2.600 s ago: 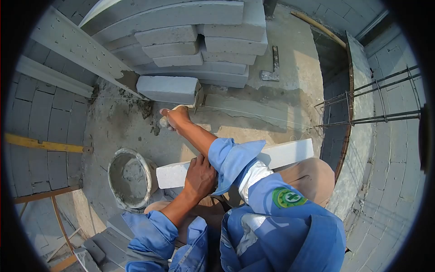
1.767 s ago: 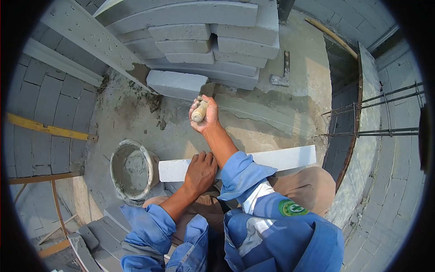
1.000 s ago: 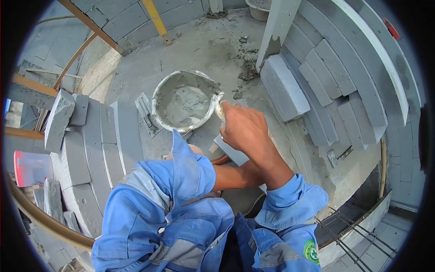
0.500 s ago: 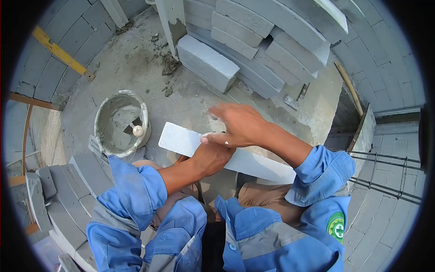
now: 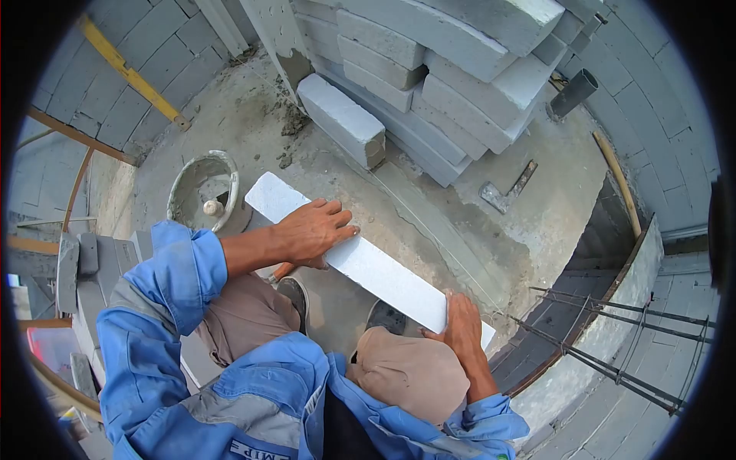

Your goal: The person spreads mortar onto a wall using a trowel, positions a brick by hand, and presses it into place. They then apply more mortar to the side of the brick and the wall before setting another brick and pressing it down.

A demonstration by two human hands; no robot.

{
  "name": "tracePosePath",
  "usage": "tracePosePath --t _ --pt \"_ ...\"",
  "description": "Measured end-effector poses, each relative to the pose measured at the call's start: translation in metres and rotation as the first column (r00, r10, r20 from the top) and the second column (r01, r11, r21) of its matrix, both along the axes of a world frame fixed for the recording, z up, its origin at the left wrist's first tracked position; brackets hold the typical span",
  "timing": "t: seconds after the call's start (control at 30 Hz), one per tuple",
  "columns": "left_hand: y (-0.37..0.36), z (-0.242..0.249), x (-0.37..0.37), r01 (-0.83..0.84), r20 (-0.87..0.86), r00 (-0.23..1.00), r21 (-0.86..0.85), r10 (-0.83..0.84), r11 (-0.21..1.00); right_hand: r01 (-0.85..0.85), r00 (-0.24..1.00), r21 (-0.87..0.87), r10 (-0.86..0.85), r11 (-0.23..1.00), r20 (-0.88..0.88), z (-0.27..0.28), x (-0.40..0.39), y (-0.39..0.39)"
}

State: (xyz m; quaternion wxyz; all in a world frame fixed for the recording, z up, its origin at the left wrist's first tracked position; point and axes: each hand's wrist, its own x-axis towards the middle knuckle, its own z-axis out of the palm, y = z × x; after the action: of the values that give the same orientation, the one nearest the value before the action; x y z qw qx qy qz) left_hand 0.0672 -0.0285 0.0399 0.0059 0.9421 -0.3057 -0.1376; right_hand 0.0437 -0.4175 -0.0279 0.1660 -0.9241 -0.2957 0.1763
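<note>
Long pale-grey rectangular aerated-concrete block (image 5: 368, 264), chalky matte faces, sharp square edges. It lies slantwise above the person's knees, over the rough mortar-stained concrete floor (image 5: 537, 207), one end near the bucket, the other by the right knee.

Left hand (image 5: 310, 232): palm down, fingers spread flat across the block's upper face near its far end. Right hand (image 5: 462, 326): fingers curled over the block's near end, gripping its edge.

Round mortar-crusted bucket (image 5: 201, 192) sits just beside the block's far end; a rounded wooden tool handle (image 5: 212, 207) stands up in the grey mix.

Beyond, one grey block laid singly (image 5: 341, 120) on the floor, next to a stepped stack of like grey blocks (image 5: 452, 69). A small steel hammer (image 5: 507, 188) lies on the floor, well apart. Rusty ribbed rebar (image 5: 606, 337) juts in at lower right.
</note>
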Motion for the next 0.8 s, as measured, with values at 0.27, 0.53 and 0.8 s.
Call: tracePosePath --t 0.27,0.53,0.8 --pt "-0.044 0.057 0.046 0.024 0.129 0.992 -0.122 -0.008 0.992 0.133 0.975 0.030 -0.136 0.991 0.177 0.089 0.032 -0.045" --pt "-0.069 0.061 0.102 0.079 0.283 0.959 -0.332 0.019 0.940 0.234 0.910 -0.021 -0.212 0.972 0.358 0.108 0.074 -0.073" --pt "-0.110 0.011 0.135 0.135 0.301 0.953 -0.503 0.026 0.854 0.274 0.889 -0.109 -0.209 0.955 0.407 0.081 0.082 -0.127"
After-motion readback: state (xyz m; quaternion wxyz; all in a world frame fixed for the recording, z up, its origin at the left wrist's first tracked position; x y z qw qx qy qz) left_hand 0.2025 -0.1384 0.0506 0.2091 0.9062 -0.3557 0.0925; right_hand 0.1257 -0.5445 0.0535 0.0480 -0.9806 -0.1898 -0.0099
